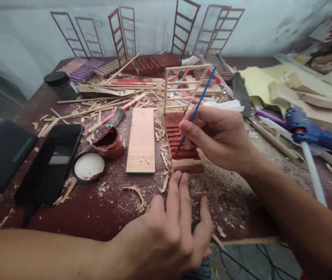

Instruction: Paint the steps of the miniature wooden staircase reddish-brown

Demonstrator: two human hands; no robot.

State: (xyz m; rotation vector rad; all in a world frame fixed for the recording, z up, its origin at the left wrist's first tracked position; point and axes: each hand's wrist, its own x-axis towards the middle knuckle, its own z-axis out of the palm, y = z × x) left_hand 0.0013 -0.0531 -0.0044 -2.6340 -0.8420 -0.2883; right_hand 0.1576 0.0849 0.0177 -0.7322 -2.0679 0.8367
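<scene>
My right hand (215, 136) pinches a blue-handled paintbrush (203, 97), its tip down on the slatted base of a small wooden model (180, 134). Red-brown paint covers most of that base, while its near edge and the upright ladder-like frame (166, 91) at its far end are bare wood. My left hand (171, 225) has its fingers stretched out, two fingertips touching the near edge of the base. Left of the model lies a flat wooden strip (141, 140). Beyond the strip stands an opened jar of red-brown paint (116, 149), with its lid (89, 166) lying beside it.
A black phone (53, 163) lies at the left near a dark case (2, 155). At the right is a blue glue gun (308, 128) with a white stick. Wood shavings and thin sticks (119, 99) litter the table. Painted ladder-like frames (185, 29) stand along the wall.
</scene>
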